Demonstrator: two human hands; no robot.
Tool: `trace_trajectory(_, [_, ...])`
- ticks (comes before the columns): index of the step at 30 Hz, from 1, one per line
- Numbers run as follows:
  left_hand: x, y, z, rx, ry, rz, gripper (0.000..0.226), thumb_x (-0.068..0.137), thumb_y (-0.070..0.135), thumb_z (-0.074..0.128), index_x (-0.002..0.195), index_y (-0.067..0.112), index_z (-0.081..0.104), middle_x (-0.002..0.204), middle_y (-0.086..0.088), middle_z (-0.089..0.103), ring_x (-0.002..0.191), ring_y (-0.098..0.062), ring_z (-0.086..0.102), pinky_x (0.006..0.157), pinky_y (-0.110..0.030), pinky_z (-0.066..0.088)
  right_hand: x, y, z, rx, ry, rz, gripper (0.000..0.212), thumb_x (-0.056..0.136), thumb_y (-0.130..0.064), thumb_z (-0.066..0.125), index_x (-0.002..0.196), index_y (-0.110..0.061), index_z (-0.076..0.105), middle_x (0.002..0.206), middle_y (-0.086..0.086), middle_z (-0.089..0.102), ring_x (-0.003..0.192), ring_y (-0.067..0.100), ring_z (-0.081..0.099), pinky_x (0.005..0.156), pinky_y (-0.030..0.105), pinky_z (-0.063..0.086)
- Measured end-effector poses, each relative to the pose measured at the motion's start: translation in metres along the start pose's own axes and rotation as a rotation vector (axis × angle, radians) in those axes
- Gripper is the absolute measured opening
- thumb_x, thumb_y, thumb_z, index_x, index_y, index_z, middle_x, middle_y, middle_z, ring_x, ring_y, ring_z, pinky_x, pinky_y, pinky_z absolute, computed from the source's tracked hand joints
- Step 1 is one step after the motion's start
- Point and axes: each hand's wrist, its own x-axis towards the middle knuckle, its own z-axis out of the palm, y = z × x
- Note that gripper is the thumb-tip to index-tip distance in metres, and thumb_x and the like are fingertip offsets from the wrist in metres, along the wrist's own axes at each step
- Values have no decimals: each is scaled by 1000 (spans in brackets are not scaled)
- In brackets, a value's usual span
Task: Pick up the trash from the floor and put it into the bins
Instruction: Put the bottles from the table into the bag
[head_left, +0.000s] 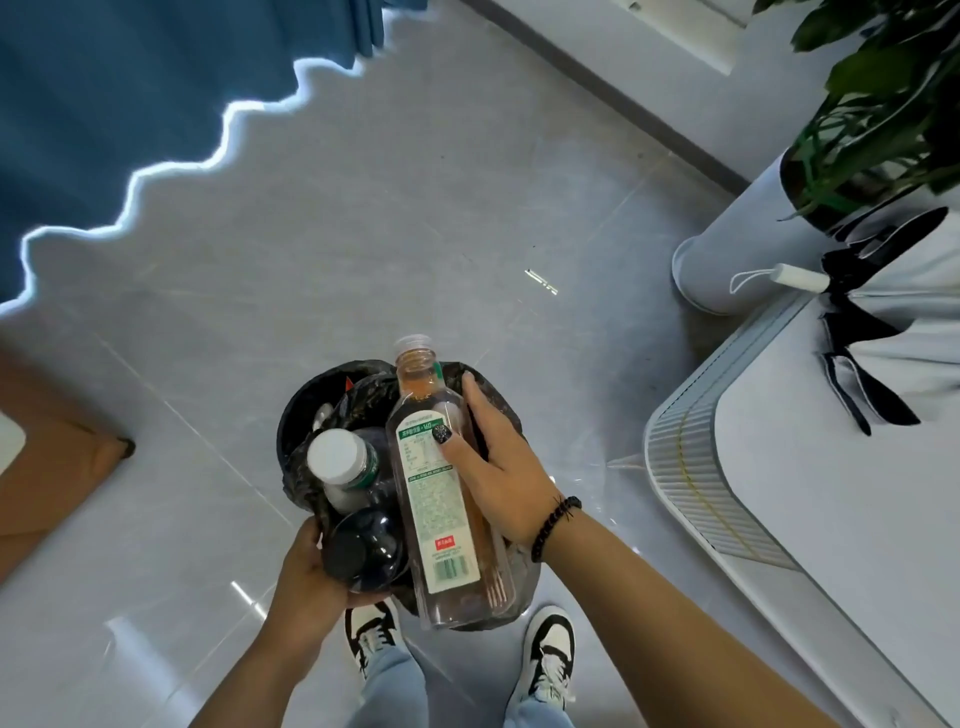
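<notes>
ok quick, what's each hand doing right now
Left hand: closed on the dark bottle.
Right hand: closed on the clear bottle, over the bin.

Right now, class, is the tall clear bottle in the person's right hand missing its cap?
No: the tall clear bottle, gripped by the right hand, has a pale cap on its neck.

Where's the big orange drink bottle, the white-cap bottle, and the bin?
orange drink bottle (441, 499): head view, on its label.
white-cap bottle (337, 458): head view, on the cap.
bin (306, 400): head view, on the black rim.
</notes>
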Motion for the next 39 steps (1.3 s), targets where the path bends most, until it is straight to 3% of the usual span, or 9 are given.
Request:
trace_trajectory(4, [5, 0, -15, -96, -7, 4, 56, 81, -18, 60, 128, 11, 50, 116, -16, 65, 96, -38, 66, 58, -44, 60, 10, -8, 7, -22, 38, -42, 68, 87, -55, 48, 148, -36, 23, 148, -14, 36, 133, 3, 36, 112, 35, 33])
trace_trajectory(12, [19, 3, -72, -122, 22, 46, 64, 71, -3, 76, 127, 15, 52, 118, -13, 67, 98, -37, 68, 71, -51, 59, 29, -22, 39, -100, 34, -53, 47, 89, -29, 59, 135, -30, 49, 134, -11, 49, 123, 3, 45, 105, 27, 40])
trace_trajectory(19, [29, -5, -132, -191, 79, 38, 54, 86, -10, 58, 130, 22, 52, 123, -12, 65, 105, -39, 65, 77, -59, 55, 50, -17, 76, 90, 298, 61, 18, 91, -16, 57, 104, -28, 62, 115, -9, 60, 103, 1, 56, 71, 1, 43])
trace_trajectory(24, [28, -14, -171, -271, 169, 11, 48, 90, -5, 55, 128, 24, 53, 123, -13, 64, 102, -41, 66, 77, -62, 54, 66, 1, 113, 183, 350, 265, 17, 90, -10, 55, 93, -26, 61, 100, -8, 63, 95, 14, 60, 76, 22, 47])
trace_trajectory(29, [29, -20, -192, -380, 237, -13, 51, 92, -9, 46, 131, 25, 52, 128, -11, 61, 110, -41, 61, 81, -64, 51, 96, 43, 144, 291, 389, 528, 22, 86, -10, 58, 108, -11, 63, 109, 8, 65, 101, 26, 61, 94, 44, 51])
trace_trajectory(33, [36, -32, -204, -536, 290, -27, 44, 96, 1, 42, 137, 17, 46, 132, -17, 56, 113, -46, 55, 81, -66, 50, 126, 89, 163, 315, 386, 686, 35, 82, -15, 66, 116, -8, 59, 114, 12, 63, 105, 30, 59, 97, 48, 48])
trace_trajectory(35, [38, -30, -206, -544, 274, 22, 55, 83, 8, 65, 135, 16, 48, 130, -17, 58, 108, -43, 58, 66, -57, 57, 141, 107, 170, 273, 384, 717, 43, 81, -16, 66, 122, -6, 54, 113, 14, 62, 106, 31, 59, 97, 48, 47])
trace_trajectory(37, [45, -39, -212, -525, 254, 59, 93, 39, 28, 96, 122, 17, 56, 117, -14, 64, 98, -38, 63, 61, -53, 59, 157, 123, 180, 214, 405, 745, 47, 82, -17, 65, 126, -7, 50, 116, 16, 60, 106, 34, 58, 97, 48, 47])
trace_trajectory(39, [50, -41, -216, -512, 209, 124, 86, 23, 28, 99, 104, 27, 69, 105, -7, 71, 88, -31, 70, 59, -46, 60, 171, 141, 185, 153, 412, 783, 49, 83, -18, 64, 127, -6, 49, 113, 17, 58, 103, 35, 58, 95, 44, 48])
